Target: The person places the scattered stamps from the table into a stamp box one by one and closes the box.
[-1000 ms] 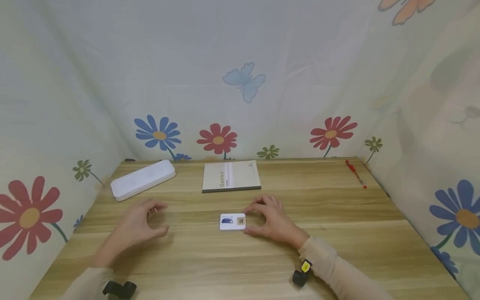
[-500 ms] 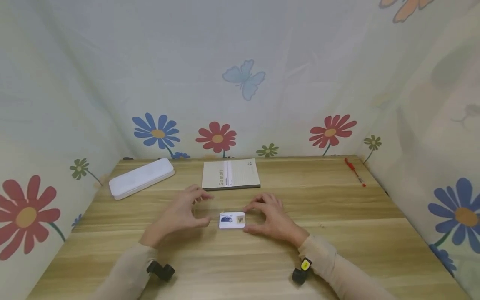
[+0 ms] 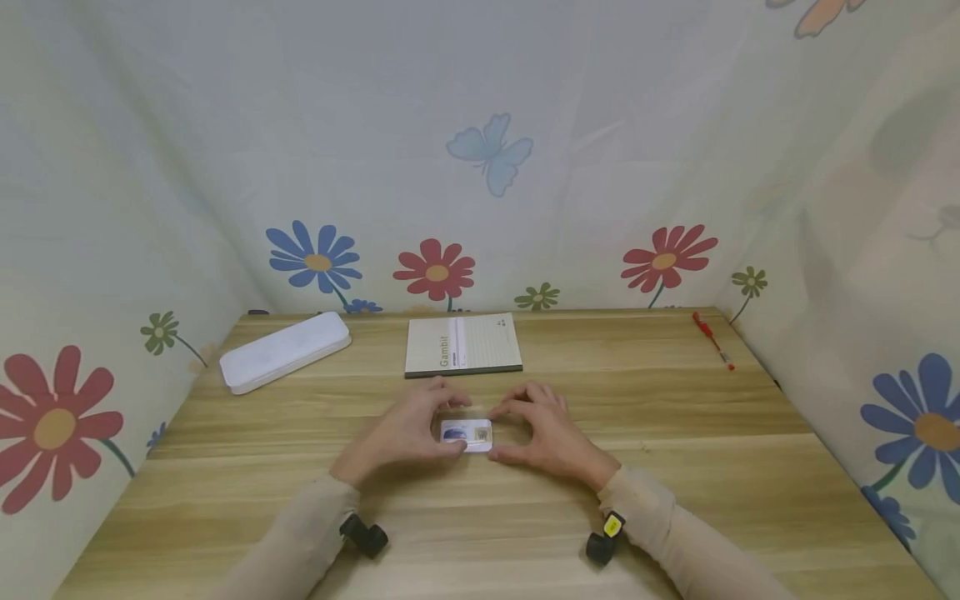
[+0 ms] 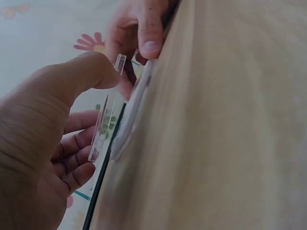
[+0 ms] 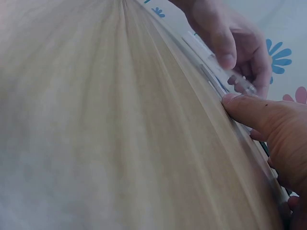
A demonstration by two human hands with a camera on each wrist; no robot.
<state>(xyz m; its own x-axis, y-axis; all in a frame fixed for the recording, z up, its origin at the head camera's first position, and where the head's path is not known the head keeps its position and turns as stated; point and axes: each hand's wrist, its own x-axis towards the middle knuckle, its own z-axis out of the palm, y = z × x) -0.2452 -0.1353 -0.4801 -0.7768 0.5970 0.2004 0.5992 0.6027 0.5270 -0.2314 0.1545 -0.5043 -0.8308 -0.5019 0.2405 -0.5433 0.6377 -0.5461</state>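
A small flat white case (image 3: pixel 483 423) with a blue picture and a tan square lies on the wooden table. My left hand (image 3: pixel 405 429) pinches a clear plastic cover (image 4: pixel 102 120) between thumb and fingers, just above the case's left part. In the left wrist view the cover stands apart from the white case and roughly parallel to its face. From the right side, my right hand (image 3: pixel 547 433) holds the case's right end, its thumb on the near corner and its fingers at the far corner.
Behind the hands lies a "Gambit" notebook (image 3: pixel 487 343). A long white pencil case (image 3: pixel 285 352) sits at the back left, and a red pen (image 3: pixel 708 333) at the back right. A flowered curtain (image 3: pixel 585 183) surrounds the table (image 3: pixel 675 467).
My left hand has moved rightward across the table to the white case, bringing the clear cover over it. The right hand stays at the case's right end.
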